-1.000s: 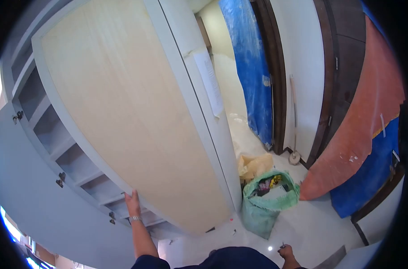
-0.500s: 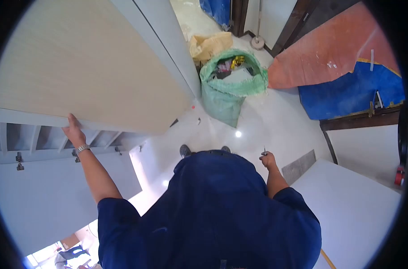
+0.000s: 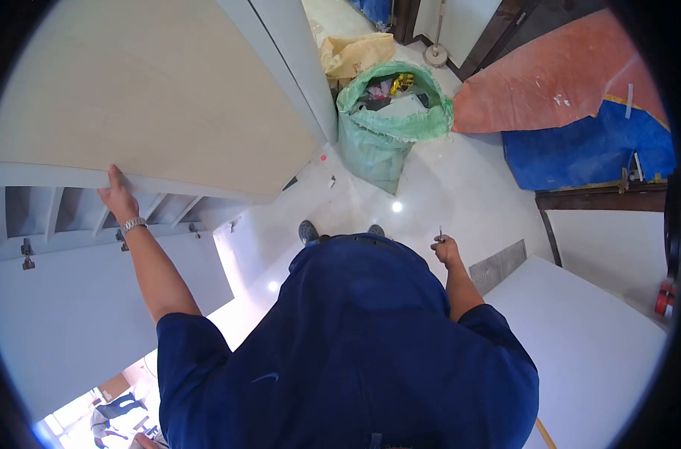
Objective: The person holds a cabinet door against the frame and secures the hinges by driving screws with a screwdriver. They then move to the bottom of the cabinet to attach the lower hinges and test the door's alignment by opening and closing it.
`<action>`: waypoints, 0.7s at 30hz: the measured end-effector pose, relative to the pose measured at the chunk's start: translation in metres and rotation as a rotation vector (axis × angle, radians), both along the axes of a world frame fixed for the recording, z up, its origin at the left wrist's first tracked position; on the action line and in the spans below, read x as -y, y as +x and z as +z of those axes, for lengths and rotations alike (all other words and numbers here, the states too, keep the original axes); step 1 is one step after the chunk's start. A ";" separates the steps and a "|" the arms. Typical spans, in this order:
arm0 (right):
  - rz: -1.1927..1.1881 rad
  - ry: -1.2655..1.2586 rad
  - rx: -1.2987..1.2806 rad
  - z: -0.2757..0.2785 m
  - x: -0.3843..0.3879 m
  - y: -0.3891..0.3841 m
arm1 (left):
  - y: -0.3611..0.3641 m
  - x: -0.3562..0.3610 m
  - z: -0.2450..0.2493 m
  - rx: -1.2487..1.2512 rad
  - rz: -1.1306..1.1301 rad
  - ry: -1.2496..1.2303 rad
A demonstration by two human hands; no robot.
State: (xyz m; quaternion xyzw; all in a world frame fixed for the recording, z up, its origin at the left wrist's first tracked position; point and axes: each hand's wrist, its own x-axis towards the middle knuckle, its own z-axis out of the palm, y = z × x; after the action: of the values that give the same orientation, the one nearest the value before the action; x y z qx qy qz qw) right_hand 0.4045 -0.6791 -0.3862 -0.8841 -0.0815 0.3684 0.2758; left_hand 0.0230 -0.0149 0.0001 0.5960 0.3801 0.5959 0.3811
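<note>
My left hand (image 3: 120, 198), with a metal watch on its wrist, holds the pale front edge of a large wooden cabinet (image 3: 161, 82). One finger lies up over the edge onto the beige face; the other fingers are partly hidden. Below that hand are open compartments with white dividers (image 3: 54, 213), and a grey door panel (image 3: 93, 314) with dark metal hinges (image 3: 28, 254). Off to the right, my right hand (image 3: 445, 249) is closed around a small thin metal tool (image 3: 441, 233) whose tip points up. Its exact kind is too small to tell.
A green woven sack (image 3: 374, 153) full of scraps stands ahead, beside a yellowish sack (image 3: 355, 54). Orange sheeting (image 3: 535, 90) and blue sheeting (image 3: 587, 150) cover things at right. A white panel (image 3: 572, 337) is near my right arm. Another person (image 3: 116, 411) is at lower left.
The view has tilted slightly, so the sack, cabinet and both hands sit a little higher. Both hands keep their holds. The person at lower left shows more fully.
</note>
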 end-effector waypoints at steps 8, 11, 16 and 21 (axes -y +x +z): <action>0.023 -0.021 -0.013 -0.011 0.006 0.000 | 0.021 0.037 0.011 -0.024 0.069 0.035; 0.000 -0.039 -0.067 -0.008 0.006 -0.006 | 0.016 0.045 0.008 -0.063 0.072 0.041; 0.072 -0.040 -0.016 -0.013 0.007 -0.012 | 0.032 0.088 0.012 -0.036 0.108 0.062; 0.170 -0.034 0.007 -0.030 -0.009 -0.019 | 0.039 0.125 0.017 -0.072 0.131 0.047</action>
State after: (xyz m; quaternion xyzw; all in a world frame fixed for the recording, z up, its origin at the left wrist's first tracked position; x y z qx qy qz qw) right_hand 0.3857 -0.6704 -0.4166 -0.8797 -0.1510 0.3888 0.2283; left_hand 0.0619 -0.1397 0.0170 0.5999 0.4176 0.6063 0.3132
